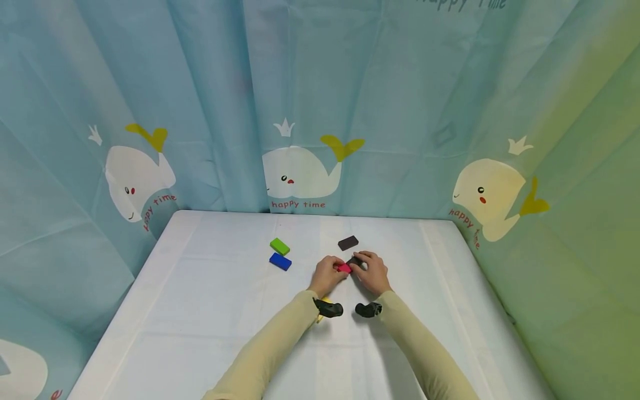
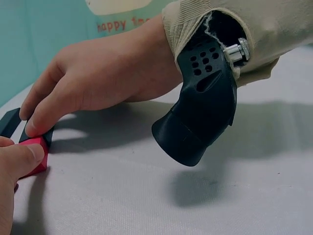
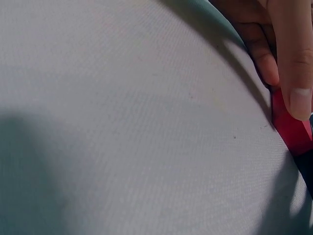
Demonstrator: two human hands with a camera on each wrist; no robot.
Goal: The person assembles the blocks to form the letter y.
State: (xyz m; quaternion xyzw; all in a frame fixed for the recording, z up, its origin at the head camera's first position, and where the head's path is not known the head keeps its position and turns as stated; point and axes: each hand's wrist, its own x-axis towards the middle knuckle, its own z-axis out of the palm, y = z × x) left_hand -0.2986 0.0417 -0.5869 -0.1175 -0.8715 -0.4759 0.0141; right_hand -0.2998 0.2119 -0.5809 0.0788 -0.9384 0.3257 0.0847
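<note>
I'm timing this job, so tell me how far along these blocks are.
Looks done: the red block and black block are touching.
In hand: the left hand pinches the red one, the right hand the black one.
Probably left: the green block, blue block and dark brown block, lying apart from that pair, plus a mostly hidden yellow piece.

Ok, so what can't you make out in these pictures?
- Yellow piece, head view: partly behind the left sleeve and black mount; full shape unclear.
- Red block, head view: partly covered by the left grip.
- Black block, head view: partly covered by the right grip.
- Left grip, left wrist view: cut off by the left edge.
</note>
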